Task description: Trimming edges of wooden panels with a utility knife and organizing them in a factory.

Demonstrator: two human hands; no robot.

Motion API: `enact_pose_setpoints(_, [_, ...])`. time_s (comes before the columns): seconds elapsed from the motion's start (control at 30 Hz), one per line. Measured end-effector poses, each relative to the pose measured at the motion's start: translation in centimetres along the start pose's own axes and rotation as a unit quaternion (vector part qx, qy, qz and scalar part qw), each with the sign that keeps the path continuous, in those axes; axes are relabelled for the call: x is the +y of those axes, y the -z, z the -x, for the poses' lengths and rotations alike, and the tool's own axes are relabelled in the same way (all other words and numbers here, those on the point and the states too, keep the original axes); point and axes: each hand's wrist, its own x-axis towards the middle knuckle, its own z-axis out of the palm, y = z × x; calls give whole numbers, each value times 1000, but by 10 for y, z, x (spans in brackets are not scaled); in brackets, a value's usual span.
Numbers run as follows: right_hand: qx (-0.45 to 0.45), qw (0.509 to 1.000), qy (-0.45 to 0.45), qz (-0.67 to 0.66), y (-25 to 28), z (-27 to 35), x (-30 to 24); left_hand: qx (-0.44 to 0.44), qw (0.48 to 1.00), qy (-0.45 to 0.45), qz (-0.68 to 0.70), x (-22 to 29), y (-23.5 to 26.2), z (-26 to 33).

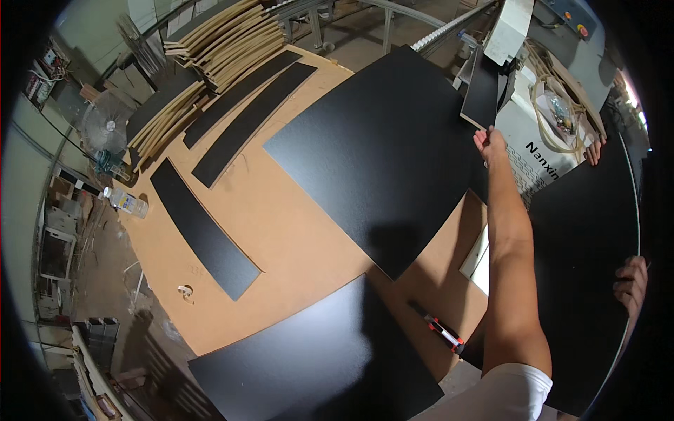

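Observation:
My right arm reaches up from the lower edge. My right hand (491, 142) is closed at the near end of a narrow black board (480, 91), which lies by the white machine (523, 137). My left hand is out of view. Left of my forearm, a large black panel (379, 140) rests on the brown table board (281, 252). Another black panel (302, 351) lies nearer, at the lower edge. To the right of my arm, another person's hands (630, 284) appear to grip the edges of a big black panel (590, 266).
Black strips (203, 228) lie on the table's left part. Beyond them rises a stack of boards (228, 45). A red and black utility knife (442, 332) lies near my forearm. A plastic bottle (126, 202) and a fan (107, 125) stand at the left.

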Motion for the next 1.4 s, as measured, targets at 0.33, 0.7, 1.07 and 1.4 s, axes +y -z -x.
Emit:
enact_pose_setpoints(0.33, [-281,930,-104,-214,22,217,74,78,996,10,-34,-31,4,-4])
enact_pose_setpoints(0.7, [-215,966,82,121,35,447,174,203,952,-75,-214,-39,10,-3])
enact_pose_setpoints(1.07, [-519,811,-128,237,-96,536,275,165,930,-329,8,263,-162,-80])
enact_pose_setpoints(1.4, [-427,730,267,461,77,455,192,-89,972,-195,98,353,-348,-132])
